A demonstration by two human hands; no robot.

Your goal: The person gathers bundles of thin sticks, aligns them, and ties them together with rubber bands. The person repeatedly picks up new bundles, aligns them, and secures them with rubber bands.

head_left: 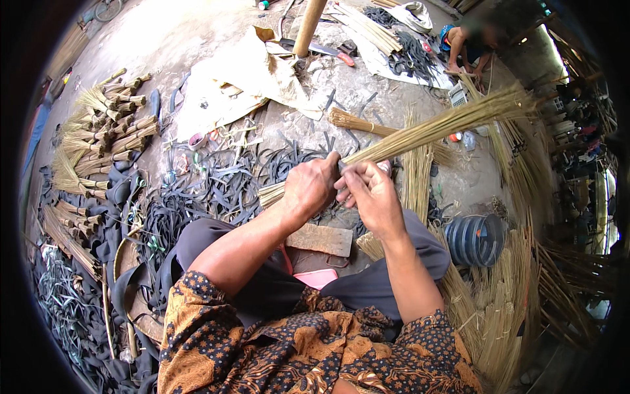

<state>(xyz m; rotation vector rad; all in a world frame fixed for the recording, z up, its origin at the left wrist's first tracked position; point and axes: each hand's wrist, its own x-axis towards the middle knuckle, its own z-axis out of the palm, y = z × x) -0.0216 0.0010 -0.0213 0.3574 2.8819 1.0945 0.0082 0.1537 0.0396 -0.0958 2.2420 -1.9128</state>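
- Our left hand is clenched around a bundle of straw-coloured broom sticks, which slants up to our right above our lap.
- Our right hand pinches the same bundle just beside the left.
- Black rubber strips lie on the ground beyond.

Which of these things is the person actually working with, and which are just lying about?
In use: stick bundle, held by left hand and right hand; black strips close by.

Lying about: tied bundles, blue roll, wooden block, paper sheet.
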